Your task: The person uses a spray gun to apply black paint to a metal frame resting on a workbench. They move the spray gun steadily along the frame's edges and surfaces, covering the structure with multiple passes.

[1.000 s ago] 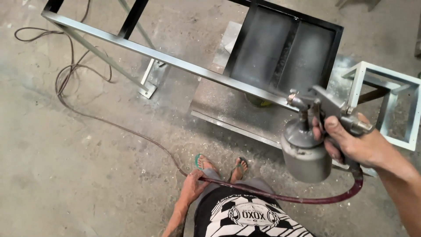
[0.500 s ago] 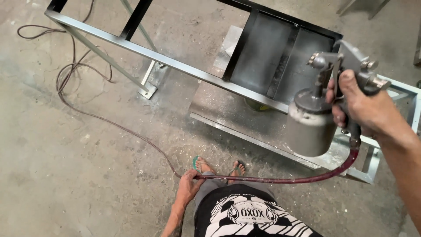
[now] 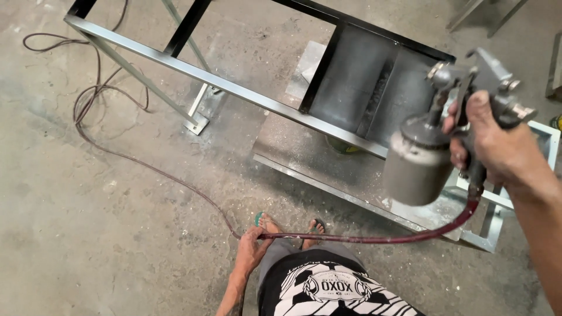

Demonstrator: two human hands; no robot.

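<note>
The right hand (image 3: 497,143) is wrapped shut around the grip of a grey spray gun (image 3: 468,88) at about three o'clock in view. The gun's body runs roughly level, nozzle toward nine or ten o'clock, over the dark panel (image 3: 366,76) of a steel frame (image 3: 193,67); its paint cup (image 3: 415,164) hangs below. The left hand (image 3: 252,248), at six o'clock, is closed on the dark red hose (image 3: 363,239).

A rough grey concrete floor (image 3: 117,234), dusty and stained, is filling the scene. Pale overspray is whitening a patch (image 3: 304,146) near the centre. Even daylight is falling across it, casting soft shadows. No walls are showing.
</note>
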